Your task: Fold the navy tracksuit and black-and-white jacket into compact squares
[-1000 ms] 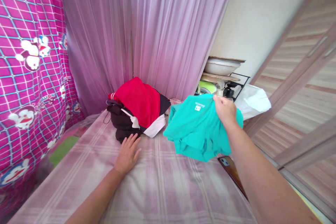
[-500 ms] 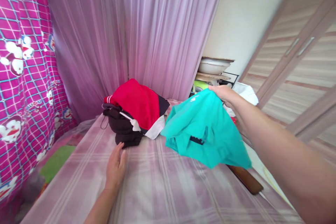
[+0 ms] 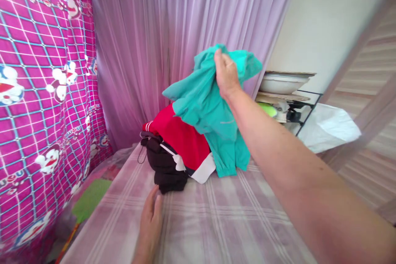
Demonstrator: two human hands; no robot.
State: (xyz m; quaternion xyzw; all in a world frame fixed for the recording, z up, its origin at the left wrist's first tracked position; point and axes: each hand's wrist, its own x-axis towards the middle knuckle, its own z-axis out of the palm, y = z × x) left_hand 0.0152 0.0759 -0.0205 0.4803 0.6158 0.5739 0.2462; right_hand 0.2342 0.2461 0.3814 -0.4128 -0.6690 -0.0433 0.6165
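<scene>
My right hand (image 3: 226,72) is closed round a bunched turquoise garment (image 3: 204,95), holding it up above the bed. Its folds hang down, and two cuffed ends reach towards the sheet. Just behind and left of it lies a red garment (image 3: 182,132) with a white and dark edge, heaped over a black garment (image 3: 165,169) with a thin cord loop. My left hand (image 3: 151,214) rests near the black garment's front edge, fingers stretched out, holding nothing. Whether its fingertips touch the black cloth I cannot tell.
A plaid sheet (image 3: 198,218) covers the bed. Purple curtains (image 3: 173,41) hang behind, and a pink patterned cloth (image 3: 58,90) hangs at left. On the right stand a rack with a white basin (image 3: 281,83), a white bag (image 3: 329,128) and a wooden wardrobe (image 3: 365,86). A green flyswatter-like thing (image 3: 91,200) lies at lower left.
My right hand has lifted the turquoise garment and carried it leftward, partly in front of the red one. The view has turned right. My left hand stays by the black garment.
</scene>
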